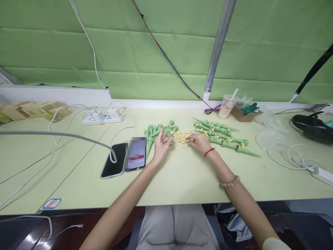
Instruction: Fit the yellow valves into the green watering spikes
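Observation:
In my left hand (162,145) is a green tapered plastic piece (169,134) with a wide head, pinched between thumb and fingers. Several similar green pieces (150,139) lie in a cluster just left of it and behind it. Small yellow plastic pieces (181,136) are scattered on the table between my hands. My right hand (197,142) is at the right edge of that scatter, fingertips pressed together at the yellow pieces; what they grip, if anything, is too small to make out. Beyond it, long green spiked pieces (221,141) with yellow bits attached lie in rows.
Two phones (113,161) lie left of my left hand, a white cable arching over them. A power strip (102,118), wooden blocks (36,110), a plastic cup (226,107) and a small cardboard box (244,114) stand along the back. Black straps (312,126) and white cables are at right.

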`<state>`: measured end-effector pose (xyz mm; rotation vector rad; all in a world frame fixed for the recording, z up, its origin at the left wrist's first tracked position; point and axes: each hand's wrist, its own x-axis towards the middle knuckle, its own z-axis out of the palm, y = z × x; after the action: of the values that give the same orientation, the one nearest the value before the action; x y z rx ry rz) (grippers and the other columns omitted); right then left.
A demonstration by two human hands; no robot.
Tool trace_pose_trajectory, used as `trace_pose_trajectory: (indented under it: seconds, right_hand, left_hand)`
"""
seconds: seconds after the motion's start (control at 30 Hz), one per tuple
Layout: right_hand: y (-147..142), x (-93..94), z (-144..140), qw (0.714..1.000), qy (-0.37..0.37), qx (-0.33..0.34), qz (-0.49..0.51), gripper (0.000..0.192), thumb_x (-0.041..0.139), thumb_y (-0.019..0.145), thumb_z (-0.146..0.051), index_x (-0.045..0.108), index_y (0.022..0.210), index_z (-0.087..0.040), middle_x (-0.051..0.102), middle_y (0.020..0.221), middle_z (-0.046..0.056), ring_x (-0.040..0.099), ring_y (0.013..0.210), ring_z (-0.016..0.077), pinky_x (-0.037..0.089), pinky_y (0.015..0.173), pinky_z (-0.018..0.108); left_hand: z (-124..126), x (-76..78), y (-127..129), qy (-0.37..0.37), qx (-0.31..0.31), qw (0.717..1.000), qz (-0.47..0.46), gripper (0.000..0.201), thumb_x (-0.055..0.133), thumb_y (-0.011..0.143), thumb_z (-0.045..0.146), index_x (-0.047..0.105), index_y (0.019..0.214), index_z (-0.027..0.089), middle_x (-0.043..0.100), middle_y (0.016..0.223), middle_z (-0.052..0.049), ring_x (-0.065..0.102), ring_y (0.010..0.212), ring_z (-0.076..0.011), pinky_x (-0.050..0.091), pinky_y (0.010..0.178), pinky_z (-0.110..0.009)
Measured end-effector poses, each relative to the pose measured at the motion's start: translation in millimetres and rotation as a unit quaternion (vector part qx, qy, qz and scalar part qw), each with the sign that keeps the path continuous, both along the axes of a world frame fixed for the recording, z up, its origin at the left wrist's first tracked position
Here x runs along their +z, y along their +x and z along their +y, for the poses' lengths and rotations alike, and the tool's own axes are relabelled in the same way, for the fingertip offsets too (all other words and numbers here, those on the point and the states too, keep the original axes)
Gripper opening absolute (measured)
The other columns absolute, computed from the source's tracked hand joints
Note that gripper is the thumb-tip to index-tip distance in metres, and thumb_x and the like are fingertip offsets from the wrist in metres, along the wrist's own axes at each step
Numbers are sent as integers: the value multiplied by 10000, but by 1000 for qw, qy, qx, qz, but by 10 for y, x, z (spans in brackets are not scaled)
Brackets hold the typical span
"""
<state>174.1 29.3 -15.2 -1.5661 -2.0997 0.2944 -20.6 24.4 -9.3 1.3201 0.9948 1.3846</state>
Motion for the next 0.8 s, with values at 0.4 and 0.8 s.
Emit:
trace_pose_trajectory:
  seconds: [0.4, 0.8]
  right_hand:
    - [-183, -223, 123, 985, 146, 62, -63, 134, 611, 792, -318, 706, 786, -223, 673, 902, 60, 522, 854, 191, 386, 761, 333]
    - [-194, -49, 27, 922, 68, 46, 377, 249, 620, 743, -377, 657, 864, -163, 679, 912, 77, 643, 795, 168, 521, 738, 323]
  left_hand:
    - [-88, -57, 87, -37, -67, 997, -3, 730, 687, 664, 349, 373, 1307, 205, 448, 655, 53, 593, 593, -107, 498, 510, -195]
    - [-89, 14, 59, -50, -19, 999, 5, 779, 711, 641, 354, 367, 1326, 217, 500, 710, 26, 602, 597, -113, 492, 479, -187]
